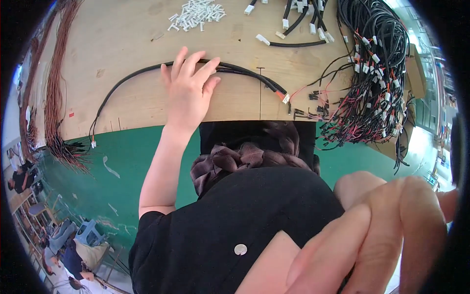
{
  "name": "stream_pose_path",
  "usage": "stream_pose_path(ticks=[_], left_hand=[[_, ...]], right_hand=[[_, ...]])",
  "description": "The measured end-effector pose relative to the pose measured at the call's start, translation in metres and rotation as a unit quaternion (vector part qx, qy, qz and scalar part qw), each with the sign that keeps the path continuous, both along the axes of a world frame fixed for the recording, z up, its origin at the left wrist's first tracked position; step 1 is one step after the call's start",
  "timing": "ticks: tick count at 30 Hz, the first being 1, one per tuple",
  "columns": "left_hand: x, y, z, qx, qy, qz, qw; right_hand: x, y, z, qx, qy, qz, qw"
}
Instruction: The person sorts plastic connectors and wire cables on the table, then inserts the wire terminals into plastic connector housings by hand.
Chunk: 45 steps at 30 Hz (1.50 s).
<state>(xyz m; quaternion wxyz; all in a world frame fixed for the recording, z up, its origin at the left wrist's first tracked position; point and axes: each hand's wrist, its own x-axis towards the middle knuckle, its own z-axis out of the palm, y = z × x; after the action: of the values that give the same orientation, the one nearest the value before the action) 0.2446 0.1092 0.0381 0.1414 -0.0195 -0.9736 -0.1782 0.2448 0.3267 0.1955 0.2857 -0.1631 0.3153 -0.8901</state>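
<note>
My left hand point(188, 93) lies over a black cable harness point(132, 73) on the wooden table, fingers spread. The cable passes beneath its fingers and arcs down left to a small white connector point(94, 144) past the table edge. To the right, the harness's doubled black strands run to a white connector point(286, 98) with orange-red wires. Very large at the lower right, my right hand point(382, 230) is raised near the camera, away from the table. Its fingers are bent and close together; their tips, and anything they hold, cannot be made out.
Loose white connector housings point(198, 14) lie in a pile at the far side. Short black cables point(298, 44) with white plugs lie right of them. A big bundle of black cables point(377, 63) hangs over the right edge, reddish-brown wires point(56, 88) over the left. People sit at lower left.
</note>
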Motion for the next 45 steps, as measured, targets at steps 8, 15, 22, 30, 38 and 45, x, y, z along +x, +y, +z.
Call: stream_pose_path(ticks=[8, 15, 22, 30, 38, 45], left_hand=[[-0.019, 0.002, -0.004, 0.09, 0.064, -0.047, 0.993], [-0.035, 0.016, 0.0, 0.093, 0.069, -0.058, 0.992], [-0.02, 0.0, 0.016, 0.015, 0.021, -0.095, 0.995], [0.021, -0.071, 0.172, -0.104, -0.117, 0.124, 0.98], [-0.039, -0.214, 0.164, -0.205, -0.086, 0.14, 0.965], [-0.114, -0.397, 0.138, -0.142, -0.013, 0.274, 0.951]], right_hand=[[0.0, 0.0, -0.004, 0.01, -0.016, -0.064, 0.998], [-0.005, 0.002, 0.004, 0.001, -0.042, -0.126, 0.991], [-0.036, 0.016, -0.023, 0.359, 0.058, -0.023, 0.931], [-0.035, 0.052, -0.077, 0.432, 0.115, -0.178, 0.877], [-0.024, 0.025, -0.081, 0.506, 0.239, -0.111, 0.821], [-0.013, 0.027, -0.081, 0.57, 0.259, -0.106, 0.772]])
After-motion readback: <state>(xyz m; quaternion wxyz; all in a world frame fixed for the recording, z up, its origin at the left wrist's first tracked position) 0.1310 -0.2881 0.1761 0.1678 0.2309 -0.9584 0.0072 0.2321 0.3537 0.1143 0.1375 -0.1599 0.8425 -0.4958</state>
